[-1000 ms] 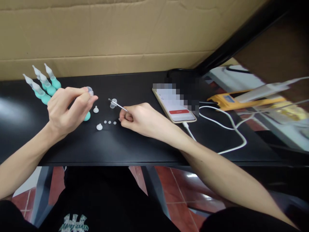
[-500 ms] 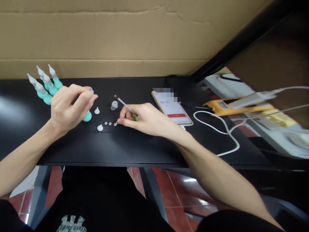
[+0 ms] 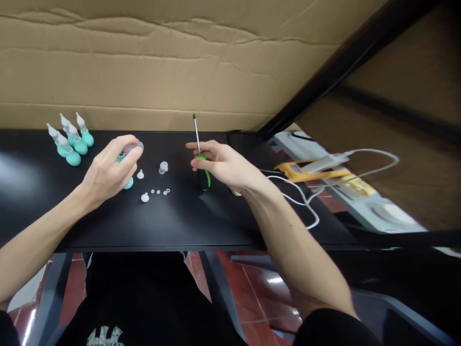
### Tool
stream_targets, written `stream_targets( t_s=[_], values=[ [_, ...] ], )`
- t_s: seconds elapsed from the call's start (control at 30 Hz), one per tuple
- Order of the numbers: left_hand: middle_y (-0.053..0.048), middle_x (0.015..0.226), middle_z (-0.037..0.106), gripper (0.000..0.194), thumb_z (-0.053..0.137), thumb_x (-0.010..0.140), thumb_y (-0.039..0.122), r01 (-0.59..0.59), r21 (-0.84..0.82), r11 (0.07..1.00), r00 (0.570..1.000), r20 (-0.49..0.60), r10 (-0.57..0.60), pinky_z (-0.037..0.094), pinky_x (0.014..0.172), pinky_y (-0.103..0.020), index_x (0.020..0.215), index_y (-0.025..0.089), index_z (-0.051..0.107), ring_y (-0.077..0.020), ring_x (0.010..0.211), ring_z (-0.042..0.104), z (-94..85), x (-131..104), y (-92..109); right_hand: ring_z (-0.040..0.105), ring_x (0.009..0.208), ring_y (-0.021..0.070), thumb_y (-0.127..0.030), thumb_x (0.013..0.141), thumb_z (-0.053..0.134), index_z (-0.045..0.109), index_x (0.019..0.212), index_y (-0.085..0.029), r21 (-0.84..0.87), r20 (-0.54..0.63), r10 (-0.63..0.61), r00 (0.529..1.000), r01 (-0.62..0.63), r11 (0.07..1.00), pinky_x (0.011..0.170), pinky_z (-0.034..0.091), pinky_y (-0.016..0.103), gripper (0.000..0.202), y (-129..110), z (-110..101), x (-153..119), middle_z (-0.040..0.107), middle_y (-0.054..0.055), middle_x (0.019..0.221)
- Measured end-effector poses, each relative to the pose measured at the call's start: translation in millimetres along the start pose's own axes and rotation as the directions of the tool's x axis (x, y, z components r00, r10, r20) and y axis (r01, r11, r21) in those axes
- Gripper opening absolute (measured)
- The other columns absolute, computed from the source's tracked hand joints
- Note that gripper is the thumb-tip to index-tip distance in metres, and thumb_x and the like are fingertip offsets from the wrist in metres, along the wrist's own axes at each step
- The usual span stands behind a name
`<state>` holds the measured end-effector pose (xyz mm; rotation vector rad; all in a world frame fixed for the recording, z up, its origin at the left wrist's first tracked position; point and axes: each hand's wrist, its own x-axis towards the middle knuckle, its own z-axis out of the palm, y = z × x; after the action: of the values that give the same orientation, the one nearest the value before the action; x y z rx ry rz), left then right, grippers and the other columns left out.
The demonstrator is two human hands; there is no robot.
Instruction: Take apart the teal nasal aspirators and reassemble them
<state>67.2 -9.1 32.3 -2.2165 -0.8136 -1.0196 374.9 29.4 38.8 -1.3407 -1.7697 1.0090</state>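
Observation:
My left hand (image 3: 113, 166) pinches a small clear plastic piece (image 3: 135, 147) between thumb and fingertips, above the table. Teal rubber bulbs (image 3: 128, 183) show partly behind this hand. My right hand (image 3: 223, 166) has its fingers closed round a screwdriver (image 3: 196, 134) with a black and green handle; its shaft points up and away from me. Between the hands lie a clear plastic fitting (image 3: 163, 167), a white cone-shaped piece (image 3: 140, 174), another white cone-shaped piece (image 3: 144, 197) and several tiny discs (image 3: 158, 191) in a row.
Several teal bulb aspirators (image 3: 74, 156) with clear tips stand at the left on the black table (image 3: 173, 226). A cardboard sheet (image 3: 144, 81) rises along the back. White cables (image 3: 313, 211) and a yellow-orange device (image 3: 288, 170) are at the right.
My right hand has moved right and turned the screwdriver more upright, away from the small parts. My left hand has rolled, bringing the clear piece into fuller view. The whole view has shifted.

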Motion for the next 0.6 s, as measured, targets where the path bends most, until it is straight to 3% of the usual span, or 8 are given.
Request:
stream_targets(
  t_s=[0.07, 0.13, 0.27, 0.37, 0.47, 0.6],
  values=[
    [-0.013, 0.124, 0.072, 0.031, 0.054, 0.1, 0.004, -0.002, 0.007, 1.0, 1.0, 0.018, 0.002, 0.065, 0.093, -0.033, 0.122, 0.02, 0.067, -0.0191, 0.104, 0.072, -1.6, 0.6, 0.0, 0.074, 0.094, 0.0239, -0.027, 0.081, 0.081, 0.081, 0.119, -0.019, -0.179, 0.007, -0.071, 0.997, 0.071, 0.981, 0.088, 0.06, 0.041, 0.039, -1.6, -8.5, 7.7, 0.075, 0.012, 0.12],
    [-0.013, 0.123, 0.072, 0.031, 0.053, 0.099, 0.003, 0.005, 0.021, 1.0, 0.999, 0.043, -0.006, 0.065, 0.093, -0.034, 0.122, 0.019, 0.067, -0.0197, 0.103, 0.072, -2.8, 1.6, -0.2, 0.076, 0.095, 0.0265, -0.027, 0.081, 0.085, 0.083, 0.117, -0.02, -0.369, 0.014, -0.159, 0.987, 0.153, 0.917, 0.091, 0.059, 0.043, 0.037, -2.7, -16.1, 24.5, 0.081, 0.011, 0.109],
    [-0.013, 0.116, 0.075, 0.023, 0.055, 0.102, 0.007, -0.003, 0.049, 0.999, 0.998, 0.061, 0.0, 0.065, 0.086, -0.034, 0.119, 0.017, 0.067, -0.0206, 0.097, 0.074, -3.2, 3.9, 0.6, 0.076, 0.091, 0.0276, -0.018, 0.08, 0.088, 0.086, 0.111, -0.018, -0.671, 0.106, -0.297, 0.949, 0.289, 0.683, 0.088, 0.057, 0.041, 0.031, -0.7, -20.6, 79.9, 0.083, 0.009, 0.097],
    [-0.012, 0.113, 0.076, 0.014, 0.057, 0.106, 0.013, -0.025, 0.069, 0.997, 0.997, 0.075, 0.02, 0.064, 0.078, -0.033, 0.117, 0.015, 0.065, -0.0202, 0.091, 0.075, -3.7, 5.0, 4.3, 0.078, 0.1, 0.025, -0.012, 0.083, 0.084, 0.086, 0.122, -0.02, -0.772, 0.323, -0.174, 0.93, 0.365, 0.52, 0.093, 0.058, 0.035, 0.039, 4.1, -15.9, 120.3, 0.085, 0.007, 0.104],
    [-0.011, 0.113, 0.077, 0.011, 0.058, 0.108, 0.012, -0.012, -0.004, 1.0, 0.997, 0.079, 0.012, 0.066, 0.085, -0.031, 0.118, 0.014, 0.064, -0.0187, 0.096, 0.077, -3.9, 4.3, 9.7, 0.079, 0.102, 0.0244, -0.01, 0.082, 0.085, 0.086, 0.124, -0.021, -0.802, 0.353, -0.104, 0.93, 0.358, 0.477, 0.092, 0.059, 0.031, 0.043, 11.0, -11.1, 144.0, 0.087, 0.006, 0.105],
    [-0.008, 0.115, 0.075, 0.013, 0.063, 0.107, 0.011, 0.051, -0.142, 0.989, 0.997, 0.072, -0.041, 0.066, 0.092, -0.025, 0.119, 0.015, 0.066, -0.0141, 0.099, 0.076, -0.8, 1.7, 13.3, 0.08, 0.108, 0.0257, -0.01, 0.086, 0.079, 0.084, 0.129, -0.02, -0.817, 0.361, -0.071, 0.93, 0.352, 0.457, 0.096, 0.059, 0.031, 0.045, 21.9, -11.7, 151.7, 0.087, 0.008, 0.115]
  ],
)
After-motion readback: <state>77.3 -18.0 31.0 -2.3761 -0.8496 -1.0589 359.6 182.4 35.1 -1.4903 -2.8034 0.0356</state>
